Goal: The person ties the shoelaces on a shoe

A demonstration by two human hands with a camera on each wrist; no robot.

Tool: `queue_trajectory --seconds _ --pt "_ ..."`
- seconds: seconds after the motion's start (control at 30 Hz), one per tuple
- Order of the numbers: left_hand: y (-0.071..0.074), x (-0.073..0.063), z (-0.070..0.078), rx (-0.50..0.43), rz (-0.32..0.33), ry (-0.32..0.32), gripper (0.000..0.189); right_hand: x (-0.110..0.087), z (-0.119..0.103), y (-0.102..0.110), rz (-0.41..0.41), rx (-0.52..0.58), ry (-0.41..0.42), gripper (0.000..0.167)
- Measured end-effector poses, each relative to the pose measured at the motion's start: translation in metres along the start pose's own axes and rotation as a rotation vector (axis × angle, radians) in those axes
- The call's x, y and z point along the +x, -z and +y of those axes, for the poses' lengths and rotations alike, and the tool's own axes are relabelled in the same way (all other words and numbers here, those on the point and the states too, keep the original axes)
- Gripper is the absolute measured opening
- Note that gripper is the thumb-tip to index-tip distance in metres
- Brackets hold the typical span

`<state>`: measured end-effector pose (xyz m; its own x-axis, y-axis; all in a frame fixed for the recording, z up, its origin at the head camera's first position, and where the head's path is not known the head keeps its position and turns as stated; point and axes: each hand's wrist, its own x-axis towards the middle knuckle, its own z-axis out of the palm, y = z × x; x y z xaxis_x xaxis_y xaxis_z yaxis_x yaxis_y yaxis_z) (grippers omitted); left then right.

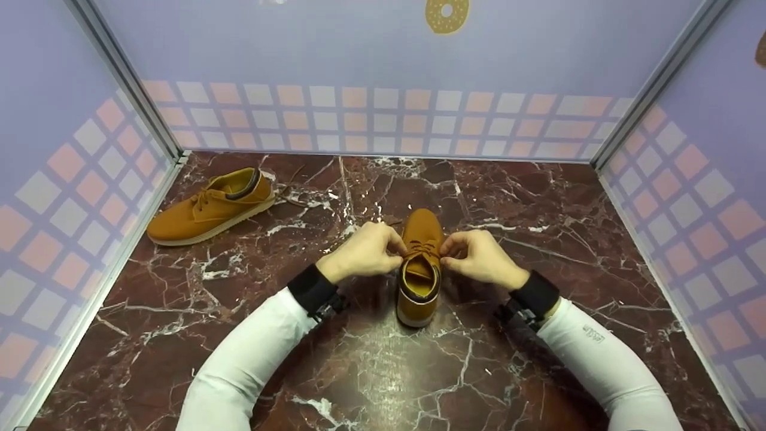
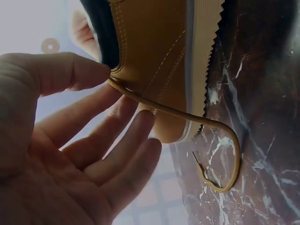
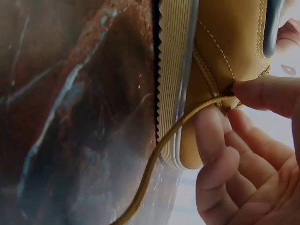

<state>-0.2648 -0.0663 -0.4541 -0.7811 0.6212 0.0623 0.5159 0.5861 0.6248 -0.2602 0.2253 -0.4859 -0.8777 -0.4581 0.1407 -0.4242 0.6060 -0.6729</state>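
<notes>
Lilac walls [image 1: 538, 54] border a veined surface [image 1: 383, 371] bearing two shoes [image 1: 423, 224].

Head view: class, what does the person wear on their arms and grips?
White long sleeves cover both forearms; the right has small dark lettering, too small to read. Each wrist wears a black band with a small dark device. Left grip and right grip are gloveless.

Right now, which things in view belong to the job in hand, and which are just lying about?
Belongs to the job:
Nearer tan low shoe with yellow lining
Its thin brown lace, pinched by left hand and right hand

Just lying about:
Second tan low shoe with pale sole, untouched, at left
</notes>
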Motion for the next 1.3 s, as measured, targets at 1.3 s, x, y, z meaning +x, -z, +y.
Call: queue_trajectory --seconds 1.3 --pt "0.010 -0.005 -0.022 -0.601 -0.184 0.127 0.016 -0.004 0.002 0.008 -0.155 0.004 0.002 0.012"
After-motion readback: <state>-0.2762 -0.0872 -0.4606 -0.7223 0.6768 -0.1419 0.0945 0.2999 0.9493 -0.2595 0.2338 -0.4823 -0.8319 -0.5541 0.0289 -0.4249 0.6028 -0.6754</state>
